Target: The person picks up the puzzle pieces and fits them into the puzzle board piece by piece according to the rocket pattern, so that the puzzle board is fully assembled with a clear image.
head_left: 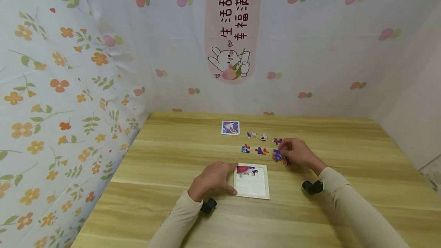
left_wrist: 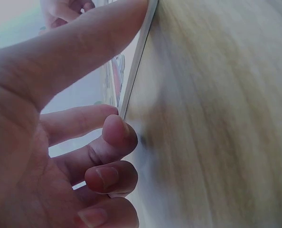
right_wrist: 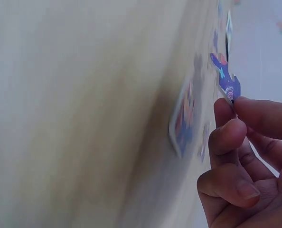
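A white-framed puzzle tray (head_left: 267,183) lies on the table. Red and purple pieces (head_left: 244,170) fill its upper left corner. My left hand (head_left: 215,176) holds the tray's left side, thumb by the lower corner and forefinger by the upper one; its other fingers curl loosely in the left wrist view (left_wrist: 98,156). Between thumb and forefinger, my right hand (head_left: 297,152) pinches a purple jigsaw piece (right_wrist: 230,84), raised above the table in the right wrist view. Just below it lies another jigsaw piece (head_left: 285,161), partly covered in the head view.
Several loose pieces (head_left: 262,150) are spread beyond the tray, one (head_left: 277,141) close to my right fingers. A small picture card (head_left: 230,128) lies farther back. Patterned cloth (head_left: 172,56) hangs behind the wooden table (head_left: 165,171) and along its left side.
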`<state>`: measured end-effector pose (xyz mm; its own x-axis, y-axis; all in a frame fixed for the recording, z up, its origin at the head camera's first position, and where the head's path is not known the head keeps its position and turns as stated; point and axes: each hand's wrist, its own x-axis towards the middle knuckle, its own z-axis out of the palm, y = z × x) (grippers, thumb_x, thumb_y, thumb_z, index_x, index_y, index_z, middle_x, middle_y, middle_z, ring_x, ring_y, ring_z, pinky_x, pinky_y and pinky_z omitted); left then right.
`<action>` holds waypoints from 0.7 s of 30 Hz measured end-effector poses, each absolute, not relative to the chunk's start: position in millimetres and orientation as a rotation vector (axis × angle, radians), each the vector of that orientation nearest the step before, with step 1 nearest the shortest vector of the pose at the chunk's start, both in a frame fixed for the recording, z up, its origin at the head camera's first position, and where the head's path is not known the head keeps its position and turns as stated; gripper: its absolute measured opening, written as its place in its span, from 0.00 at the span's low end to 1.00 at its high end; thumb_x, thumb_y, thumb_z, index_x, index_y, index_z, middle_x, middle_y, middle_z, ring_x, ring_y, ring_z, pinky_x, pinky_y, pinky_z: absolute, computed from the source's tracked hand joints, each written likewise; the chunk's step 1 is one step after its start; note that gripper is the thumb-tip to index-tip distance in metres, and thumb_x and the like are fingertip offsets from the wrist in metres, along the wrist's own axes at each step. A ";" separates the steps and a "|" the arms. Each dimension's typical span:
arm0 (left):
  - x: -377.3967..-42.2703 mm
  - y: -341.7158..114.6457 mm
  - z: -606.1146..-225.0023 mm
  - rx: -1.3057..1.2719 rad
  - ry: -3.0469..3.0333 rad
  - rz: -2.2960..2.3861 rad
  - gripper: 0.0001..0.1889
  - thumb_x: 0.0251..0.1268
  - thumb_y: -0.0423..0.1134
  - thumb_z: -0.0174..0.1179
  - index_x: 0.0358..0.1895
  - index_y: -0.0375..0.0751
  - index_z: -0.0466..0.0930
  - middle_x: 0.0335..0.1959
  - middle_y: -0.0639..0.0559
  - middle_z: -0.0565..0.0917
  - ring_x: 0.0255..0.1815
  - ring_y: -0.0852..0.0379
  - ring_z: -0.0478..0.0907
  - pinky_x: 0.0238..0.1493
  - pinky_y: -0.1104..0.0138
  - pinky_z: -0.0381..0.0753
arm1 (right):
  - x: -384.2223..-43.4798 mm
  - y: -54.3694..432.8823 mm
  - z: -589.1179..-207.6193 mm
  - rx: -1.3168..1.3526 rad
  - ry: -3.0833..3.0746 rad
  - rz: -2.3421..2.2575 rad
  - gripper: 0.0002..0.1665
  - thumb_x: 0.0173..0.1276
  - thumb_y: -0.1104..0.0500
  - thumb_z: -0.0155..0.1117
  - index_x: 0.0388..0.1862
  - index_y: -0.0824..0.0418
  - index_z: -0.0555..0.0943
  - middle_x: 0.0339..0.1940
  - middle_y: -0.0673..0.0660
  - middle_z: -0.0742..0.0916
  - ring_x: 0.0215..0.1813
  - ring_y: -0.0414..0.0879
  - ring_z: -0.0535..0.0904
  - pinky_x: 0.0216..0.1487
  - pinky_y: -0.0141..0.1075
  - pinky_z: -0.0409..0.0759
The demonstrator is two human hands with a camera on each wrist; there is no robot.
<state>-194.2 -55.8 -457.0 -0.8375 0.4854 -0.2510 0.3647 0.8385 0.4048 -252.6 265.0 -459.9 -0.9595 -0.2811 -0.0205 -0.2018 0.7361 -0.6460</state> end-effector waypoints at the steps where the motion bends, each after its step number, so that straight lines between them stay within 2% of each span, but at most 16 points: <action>1: -194.7 -55.9 -456.7 0.642 2.674 0.489 0.49 0.43 0.55 0.81 0.73 0.49 0.70 0.66 0.51 0.80 0.58 0.52 0.77 0.62 0.57 0.77 | -250.5 262.0 -460.0 -0.410 2.805 -1.038 0.05 0.67 0.69 0.61 0.39 0.64 0.83 0.33 0.58 0.87 0.34 0.42 0.78 0.36 0.35 0.76; 6: -195.3 -56.0 -455.7 0.667 2.672 0.481 0.49 0.43 0.55 0.81 0.73 0.49 0.71 0.60 0.52 0.83 0.47 0.56 0.73 0.50 0.63 0.75 | -239.5 247.6 -460.0 -0.430 2.705 -1.128 0.06 0.68 0.71 0.60 0.40 0.65 0.82 0.34 0.58 0.87 0.34 0.42 0.78 0.33 0.33 0.76; 10: -195.1 -56.1 -455.5 0.682 2.678 0.462 0.49 0.42 0.56 0.81 0.72 0.48 0.71 0.64 0.52 0.82 0.51 0.56 0.75 0.55 0.61 0.76 | -231.9 237.0 -458.9 -0.446 2.626 -1.174 0.06 0.68 0.71 0.60 0.41 0.65 0.82 0.34 0.59 0.85 0.30 0.43 0.76 0.26 0.33 0.74; 12: -194.7 -56.0 -455.3 0.680 2.680 0.452 0.49 0.42 0.56 0.81 0.73 0.49 0.71 0.65 0.52 0.81 0.53 0.55 0.75 0.58 0.60 0.77 | -228.7 232.3 -458.2 -0.469 2.604 -1.177 0.05 0.68 0.71 0.61 0.40 0.65 0.82 0.34 0.58 0.85 0.30 0.44 0.75 0.26 0.33 0.74; 17: -194.9 -55.6 -455.5 0.662 2.672 0.463 0.49 0.43 0.56 0.80 0.73 0.49 0.71 0.63 0.52 0.82 0.49 0.56 0.73 0.52 0.63 0.75 | -223.0 222.5 -459.3 -0.508 2.586 -1.153 0.03 0.67 0.69 0.64 0.38 0.64 0.81 0.34 0.56 0.86 0.33 0.44 0.76 0.28 0.31 0.74; 21: -195.6 -55.0 -455.2 0.659 2.672 0.470 0.49 0.43 0.55 0.81 0.73 0.49 0.71 0.59 0.51 0.84 0.47 0.56 0.72 0.48 0.64 0.73 | -219.7 217.2 -461.9 -0.548 2.585 -1.126 0.02 0.67 0.68 0.65 0.38 0.64 0.81 0.32 0.55 0.86 0.30 0.43 0.75 0.27 0.31 0.73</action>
<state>-195.6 -55.0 -455.2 -0.8315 0.4958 -0.2505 0.3806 0.8369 0.3933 -219.7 217.2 -461.9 -0.8925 -0.4416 -0.0921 -0.2332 0.6265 -0.7437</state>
